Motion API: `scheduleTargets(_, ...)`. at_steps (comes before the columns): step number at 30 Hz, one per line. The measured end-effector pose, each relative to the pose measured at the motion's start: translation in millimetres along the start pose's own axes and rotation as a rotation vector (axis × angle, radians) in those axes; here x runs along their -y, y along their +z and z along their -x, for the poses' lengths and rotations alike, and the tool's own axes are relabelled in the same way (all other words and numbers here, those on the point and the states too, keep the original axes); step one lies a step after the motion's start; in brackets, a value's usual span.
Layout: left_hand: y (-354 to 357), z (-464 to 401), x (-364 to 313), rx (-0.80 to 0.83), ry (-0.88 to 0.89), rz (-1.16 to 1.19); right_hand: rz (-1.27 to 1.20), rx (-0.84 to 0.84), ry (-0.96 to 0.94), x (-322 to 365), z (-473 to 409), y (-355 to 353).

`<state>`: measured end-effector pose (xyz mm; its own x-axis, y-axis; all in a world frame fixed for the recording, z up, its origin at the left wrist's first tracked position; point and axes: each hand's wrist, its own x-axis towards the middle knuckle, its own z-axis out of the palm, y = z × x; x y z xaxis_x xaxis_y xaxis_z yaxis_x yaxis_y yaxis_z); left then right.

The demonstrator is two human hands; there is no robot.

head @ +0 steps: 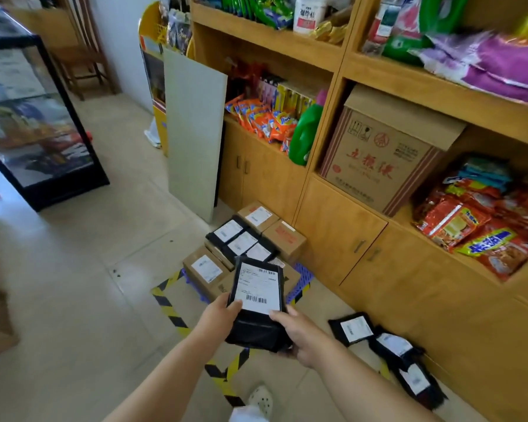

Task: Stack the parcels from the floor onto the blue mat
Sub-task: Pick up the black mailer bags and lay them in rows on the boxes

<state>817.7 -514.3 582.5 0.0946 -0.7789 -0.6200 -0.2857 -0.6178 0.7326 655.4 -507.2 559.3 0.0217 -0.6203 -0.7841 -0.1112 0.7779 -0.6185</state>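
Nearby, floor parcels [387,345], wooden shelving [342,226]

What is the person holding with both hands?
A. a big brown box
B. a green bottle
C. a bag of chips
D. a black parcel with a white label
D: the left hand and right hand both grip a black parcel bearing a white barcode label.

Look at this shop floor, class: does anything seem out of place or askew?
Yes. Three black parcels lie on the floor by the cabinet base, overlapping at odd angles, off the blue mat where the rest are stacked. Both hands, left and right, hold another black parcel above the pile.
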Motion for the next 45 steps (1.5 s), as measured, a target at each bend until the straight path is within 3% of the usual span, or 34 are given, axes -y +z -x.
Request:
scheduleTargets(14,-23.1,-177.8,-103.3,0.052,-0.166,0.063,-0.199,0.069,0.064,115.0,-161.0,-5.6)
scheduleTargets(28,-17.4,-325.0,-167.6,0.281,-0.103,-0.061,-0.469,-0.147,0.143,183.9,-254.3,-17.0)
scheduleTargets(36,-21.4,-431.1,-163.1,0.628,-0.033,-0.564,-0.598,-0.401,0.284,173.2,-310.4,6.4)
scheduleTargets(41,-10.1,-489.6,-147.6,0.694,0.066,-0.854,-0.648,-0.496,0.378,142.9,-352.8,6.8)
scheduleTargets(45,6.8,-545.5,-114.1,0.659,0.145,-1.005,-0.655,-0.531,0.407,110.8,-398.2,-5.8)
